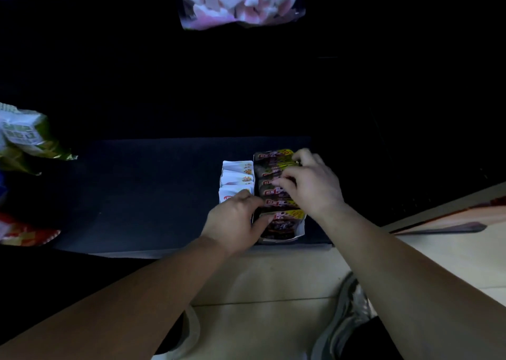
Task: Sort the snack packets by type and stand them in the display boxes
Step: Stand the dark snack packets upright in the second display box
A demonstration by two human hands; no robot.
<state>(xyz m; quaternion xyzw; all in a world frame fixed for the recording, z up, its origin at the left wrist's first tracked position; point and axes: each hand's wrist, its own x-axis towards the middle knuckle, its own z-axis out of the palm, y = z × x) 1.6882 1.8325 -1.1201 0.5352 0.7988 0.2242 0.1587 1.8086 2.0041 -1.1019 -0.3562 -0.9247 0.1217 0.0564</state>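
Observation:
Two display boxes stand side by side on a dark shelf (137,195). The left box holds several white packets (236,176) standing in a row. The right box (300,229) holds several dark brown packets (269,168) with yellow corners. My left hand (235,220) rests at the near end between the two boxes, fingers curled against a dark packet at the front. My right hand (309,184) lies over the dark packets, its fingers pinching the top of one in the middle of the row.
A clear bag of pink and white marshmallows (241,1) hangs above. At the left edge are a green-and-white bag (24,138) and a red-and-white bag (24,232). Below the shelf lie a pale tiled floor and a grey shoe (345,313).

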